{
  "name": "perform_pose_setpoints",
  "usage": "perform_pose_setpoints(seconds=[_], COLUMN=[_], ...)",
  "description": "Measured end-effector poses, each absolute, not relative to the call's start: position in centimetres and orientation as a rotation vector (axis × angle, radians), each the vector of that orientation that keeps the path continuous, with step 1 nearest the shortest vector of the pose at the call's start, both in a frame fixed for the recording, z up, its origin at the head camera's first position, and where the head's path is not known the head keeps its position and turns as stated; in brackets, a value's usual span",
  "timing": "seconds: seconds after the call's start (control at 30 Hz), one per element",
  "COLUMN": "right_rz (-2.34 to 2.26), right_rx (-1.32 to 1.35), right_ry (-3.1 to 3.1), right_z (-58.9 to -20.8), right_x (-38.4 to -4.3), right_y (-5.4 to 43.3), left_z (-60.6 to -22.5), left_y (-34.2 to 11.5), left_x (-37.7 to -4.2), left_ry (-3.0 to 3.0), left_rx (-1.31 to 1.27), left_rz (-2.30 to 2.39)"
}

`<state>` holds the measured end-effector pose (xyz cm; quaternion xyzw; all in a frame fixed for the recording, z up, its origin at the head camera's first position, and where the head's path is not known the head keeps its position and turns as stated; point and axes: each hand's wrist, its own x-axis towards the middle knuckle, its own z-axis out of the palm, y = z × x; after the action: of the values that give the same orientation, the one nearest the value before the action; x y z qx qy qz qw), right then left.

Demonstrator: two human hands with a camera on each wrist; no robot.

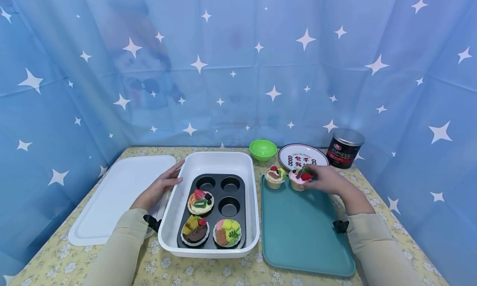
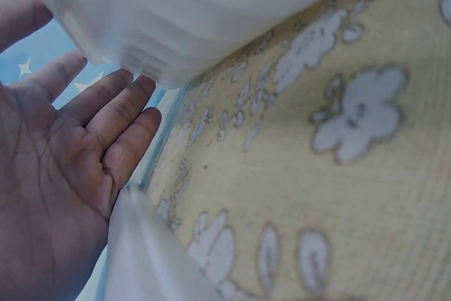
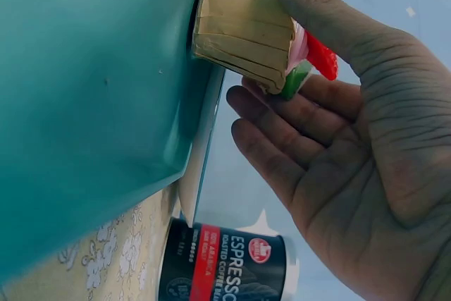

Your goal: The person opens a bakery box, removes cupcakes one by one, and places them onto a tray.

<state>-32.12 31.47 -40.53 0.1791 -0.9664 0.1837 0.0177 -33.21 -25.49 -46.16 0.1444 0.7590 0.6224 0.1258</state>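
Note:
My right hand [image 1: 328, 179] has its thumb and fingers around a pink-topped cupcake [image 1: 298, 180] at the back of the teal tray [image 1: 302, 232]. In the right wrist view, the thumb touches the edge of the cupcake's pale wrapper [image 3: 243, 29], whose base is right at the tray. A cream-topped cupcake [image 1: 274, 180] stands to its left. My left hand [image 1: 160, 186] touches the left side of the white bin [image 1: 208, 253] with fingers extended. Inside the bin lies a dark muffin pan [image 1: 218, 186], three of its cups holding cupcakes and three bare.
A white lid [image 1: 115, 199] lies left of the bin. Along the back stand a green bowl [image 1: 263, 150], a plate [image 1: 298, 151] with red characters and a dark espresso can [image 1: 344, 149]. Blue star-patterned curtain [image 1: 231, 91] surrounds the flowered tablecloth [image 1: 52, 269].

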Motion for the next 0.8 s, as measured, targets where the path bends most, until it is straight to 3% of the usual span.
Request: perform_pose_setpoints(seconds=[0.8], right_rz=[0.628], right_rx=[0.608], right_ry=[-2.956], right_z=[-39.82], right_x=[-31.41], right_y=[31.08], left_z=[-46.14], left_y=[-25.42], left_x=[-33.16], left_ry=[2.238], left_rx=[0.415], left_rz=[1.807])
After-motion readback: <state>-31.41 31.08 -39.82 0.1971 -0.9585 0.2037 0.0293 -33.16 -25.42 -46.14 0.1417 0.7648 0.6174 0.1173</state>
